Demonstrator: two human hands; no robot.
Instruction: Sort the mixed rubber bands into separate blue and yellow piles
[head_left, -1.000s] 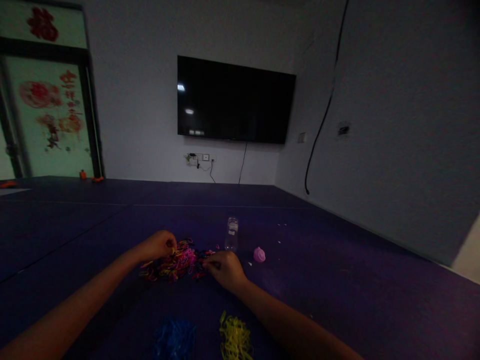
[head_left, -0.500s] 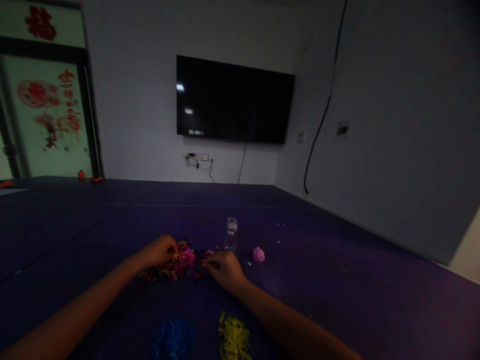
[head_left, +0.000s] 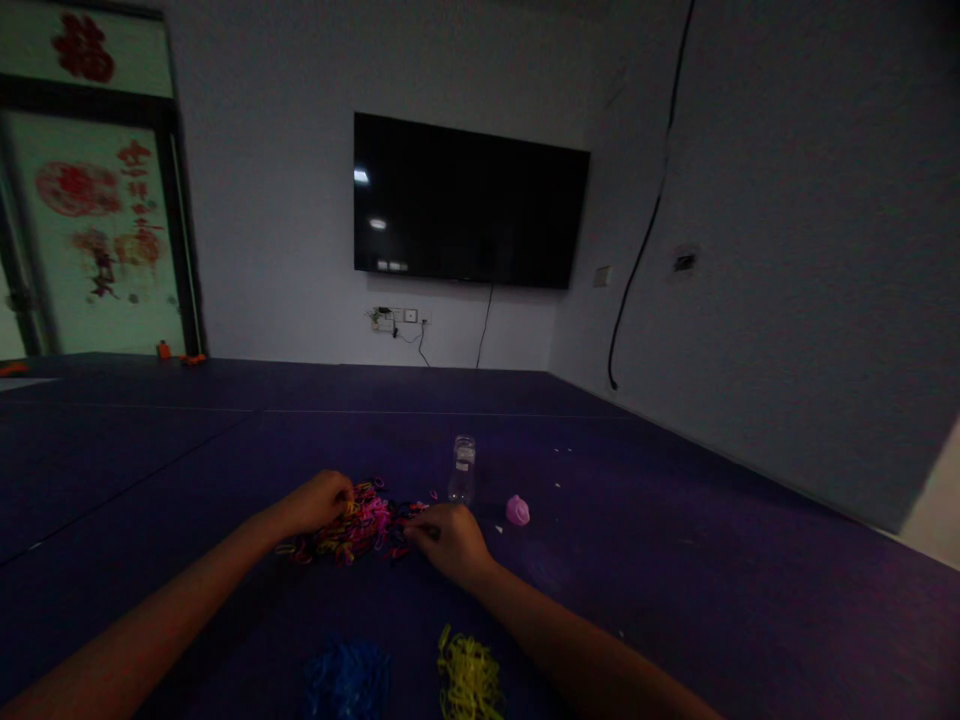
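Note:
A mixed pile of small coloured rubber bands [head_left: 369,520], mostly pink, red, yellow and dark, lies on the purple surface between my hands. At its left edge my left hand [head_left: 324,500] is closed in a pinch, with yellow at the fingertips that looks like a rubber band. My right hand [head_left: 448,540] touches the pile's right side, thumb and forefinger pinched; what they hold is too small and dark to tell. Nearer to me lie a heap of blue rubber bands [head_left: 348,680] and a heap of yellow rubber bands [head_left: 471,678].
A clear bottle [head_left: 463,472] stands just beyond my right hand. To its right sits a pink, rounded object [head_left: 517,510], with small white scraps around. A wall-mounted television [head_left: 471,200] hangs behind, and a black cable [head_left: 645,235] runs down the right wall.
Almost nothing differs. My left fingertips have shifted very slightly at the pile's edge; my right hand stays in place.

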